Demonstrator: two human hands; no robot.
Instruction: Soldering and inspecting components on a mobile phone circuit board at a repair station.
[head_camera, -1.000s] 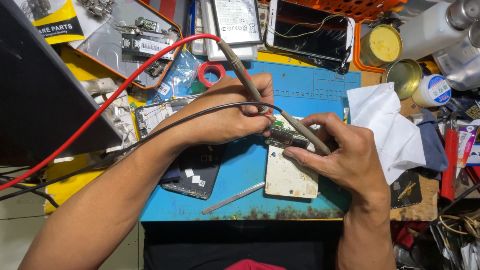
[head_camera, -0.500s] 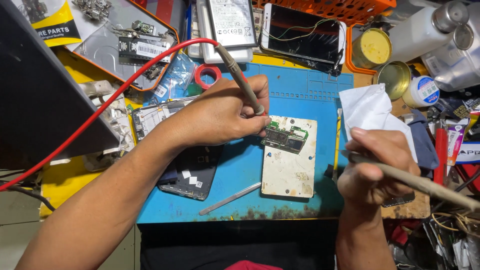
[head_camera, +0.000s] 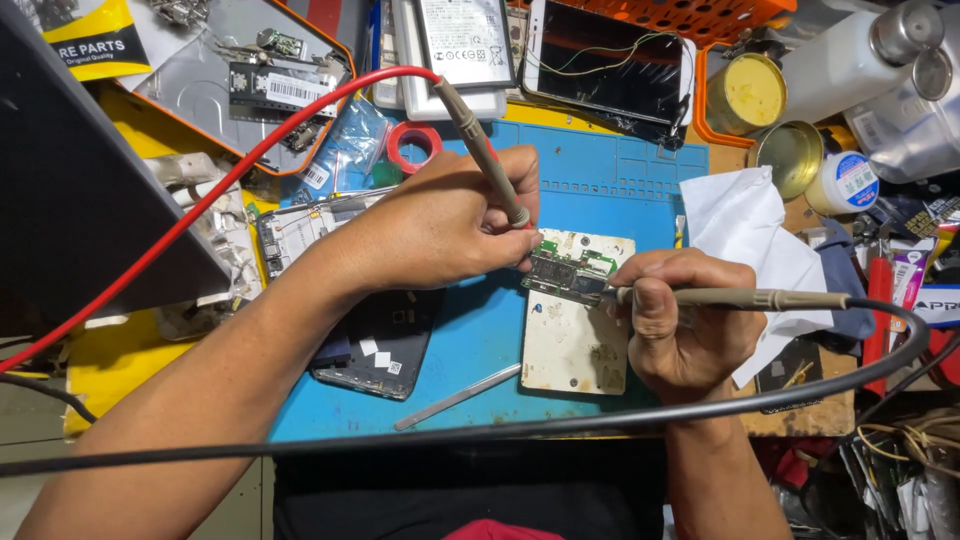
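A thick black cable (head_camera: 500, 432) sweeps across the near edge of my view. Just beyond it, my right hand (head_camera: 680, 325) has come back in from the side where it hovered half a second ago — its fingers are closed around a slim grey probe with a black lead (head_camera: 740, 298), the tip now touching the small green circuit board (head_camera: 565, 270). That puts both probes on the board again. The board lies at the top of a scuffed, off-white rectangular metal plate (head_camera: 572, 340) on the blue rubber work mat (head_camera: 480, 340) covering the tabletop. My left hand (head_camera: 440, 225) pinches a second grey probe with a red lead (head_camera: 485, 150), angled steeply down to the board's upper edge. Left of it lies a dark, glossy phone shell (head_camera: 385, 345); farther off, crumpled white tissue (head_camera: 745, 215), a red tape roll (head_camera: 413, 146) and round brass-coloured tins (head_camera: 745, 95).
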